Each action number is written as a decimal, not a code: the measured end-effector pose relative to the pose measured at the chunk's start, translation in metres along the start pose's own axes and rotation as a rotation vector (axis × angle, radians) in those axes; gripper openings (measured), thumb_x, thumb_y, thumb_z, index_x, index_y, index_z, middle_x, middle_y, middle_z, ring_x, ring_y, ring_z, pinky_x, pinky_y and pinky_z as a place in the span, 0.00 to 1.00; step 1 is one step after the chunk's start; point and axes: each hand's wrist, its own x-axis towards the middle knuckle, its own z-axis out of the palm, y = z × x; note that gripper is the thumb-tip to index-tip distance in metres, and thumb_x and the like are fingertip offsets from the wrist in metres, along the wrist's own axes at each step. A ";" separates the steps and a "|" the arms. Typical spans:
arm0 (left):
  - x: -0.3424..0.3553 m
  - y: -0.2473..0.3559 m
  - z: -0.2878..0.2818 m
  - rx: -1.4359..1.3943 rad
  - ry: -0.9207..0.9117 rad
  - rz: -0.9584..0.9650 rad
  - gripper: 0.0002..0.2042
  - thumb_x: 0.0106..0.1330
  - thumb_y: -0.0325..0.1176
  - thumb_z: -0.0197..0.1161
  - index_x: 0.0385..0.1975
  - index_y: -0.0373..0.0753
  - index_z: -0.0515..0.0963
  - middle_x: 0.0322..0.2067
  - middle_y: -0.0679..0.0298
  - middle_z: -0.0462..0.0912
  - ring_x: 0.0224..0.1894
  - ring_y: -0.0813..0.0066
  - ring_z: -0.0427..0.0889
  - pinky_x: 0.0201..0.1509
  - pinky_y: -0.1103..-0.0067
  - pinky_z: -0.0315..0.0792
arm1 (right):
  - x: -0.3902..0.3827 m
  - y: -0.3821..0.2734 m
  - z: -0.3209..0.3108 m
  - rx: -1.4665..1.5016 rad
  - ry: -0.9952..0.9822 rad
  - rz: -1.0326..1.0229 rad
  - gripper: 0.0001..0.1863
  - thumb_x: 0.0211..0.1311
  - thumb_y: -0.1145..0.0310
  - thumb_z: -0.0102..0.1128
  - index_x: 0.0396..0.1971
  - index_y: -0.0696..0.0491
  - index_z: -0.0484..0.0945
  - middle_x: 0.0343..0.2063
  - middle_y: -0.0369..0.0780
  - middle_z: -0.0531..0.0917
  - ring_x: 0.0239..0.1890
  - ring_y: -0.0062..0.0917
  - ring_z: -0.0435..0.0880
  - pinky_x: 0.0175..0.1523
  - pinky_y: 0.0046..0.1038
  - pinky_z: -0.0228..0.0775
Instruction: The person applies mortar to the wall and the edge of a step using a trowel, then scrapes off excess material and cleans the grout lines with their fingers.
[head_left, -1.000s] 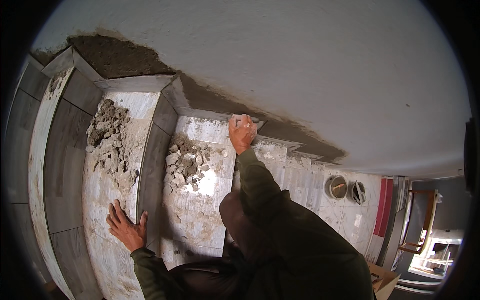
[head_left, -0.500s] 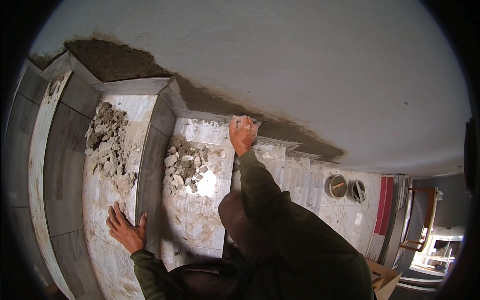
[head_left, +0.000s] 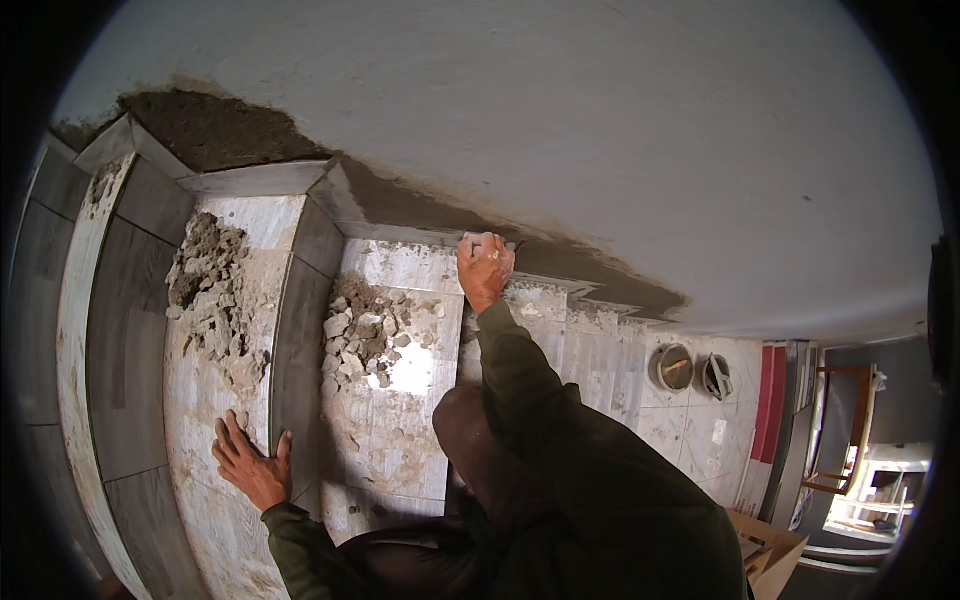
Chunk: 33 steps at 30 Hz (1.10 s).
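My right hand [head_left: 486, 268] is closed, its knuckles bent and dusted white, against the low tile skirting [head_left: 405, 233] where the stair meets the wall. What its fingers hold, if anything, is hidden; a pale patch shows among them. Above the skirting runs a band of damp grey mortar [head_left: 420, 205]. My left hand [head_left: 250, 465] lies with fingers spread on a wood-look tiled stair tread [head_left: 195, 420], by its edge. Farther up that tread is a heap of crumbled mortar [head_left: 215, 285]. Another heap of broken mortar lumps [head_left: 362, 335] lies on the tread below, between my hands.
A grey painted wall [head_left: 620, 120] rises along the stairs. At the lower right, a bucket [head_left: 671, 368] and a second container [head_left: 714, 378] stand on the tiled floor [head_left: 700, 440]. Beyond them are red strips [head_left: 770, 400], a wooden frame [head_left: 850, 420] and an open cardboard box [head_left: 770, 555].
The view has shifted slightly. My right hand stays at the same place on the skirting, and my left hand still rests on the tread.
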 end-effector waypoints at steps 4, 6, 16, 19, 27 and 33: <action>-0.001 -0.004 0.008 -0.021 0.009 0.015 0.47 0.44 0.51 0.73 0.67 0.52 0.56 0.66 0.61 0.58 0.65 0.47 0.55 0.61 0.47 0.54 | -0.001 0.003 0.000 -0.012 -0.018 0.008 0.10 0.53 0.66 0.61 0.23 0.54 0.71 0.24 0.43 0.76 0.28 0.41 0.76 0.37 0.40 0.62; -0.001 -0.004 0.006 -0.015 0.008 0.011 0.47 0.44 0.52 0.73 0.67 0.52 0.56 0.66 0.61 0.58 0.65 0.48 0.55 0.61 0.47 0.54 | -0.001 0.003 -0.001 -0.021 -0.006 0.017 0.09 0.52 0.66 0.61 0.23 0.54 0.71 0.24 0.43 0.77 0.28 0.41 0.76 0.36 0.40 0.62; 0.000 -0.003 0.005 -0.022 0.015 0.016 0.47 0.44 0.53 0.73 0.66 0.51 0.57 0.66 0.61 0.58 0.65 0.48 0.56 0.60 0.46 0.54 | 0.001 0.009 -0.012 -0.002 0.017 0.033 0.09 0.52 0.66 0.61 0.22 0.53 0.71 0.24 0.42 0.77 0.28 0.40 0.76 0.36 0.40 0.61; 0.000 -0.003 0.005 -0.010 0.013 0.009 0.47 0.44 0.53 0.73 0.66 0.51 0.57 0.66 0.61 0.58 0.65 0.48 0.56 0.60 0.46 0.54 | 0.002 0.012 -0.015 -0.024 0.007 0.039 0.09 0.51 0.66 0.62 0.23 0.53 0.71 0.24 0.42 0.77 0.28 0.40 0.77 0.36 0.39 0.61; 0.000 -0.002 0.004 -0.025 0.011 0.010 0.47 0.43 0.53 0.73 0.66 0.51 0.58 0.66 0.62 0.59 0.65 0.49 0.56 0.60 0.47 0.54 | 0.004 0.015 -0.020 0.010 0.006 0.055 0.08 0.52 0.67 0.61 0.21 0.52 0.72 0.24 0.40 0.77 0.28 0.40 0.76 0.35 0.39 0.61; -0.001 -0.004 0.007 -0.005 0.012 0.007 0.46 0.43 0.53 0.73 0.66 0.50 0.58 0.66 0.62 0.59 0.64 0.49 0.56 0.60 0.49 0.54 | 0.005 0.017 -0.022 -0.017 0.024 0.045 0.08 0.52 0.67 0.61 0.21 0.51 0.72 0.23 0.39 0.77 0.28 0.39 0.76 0.35 0.39 0.61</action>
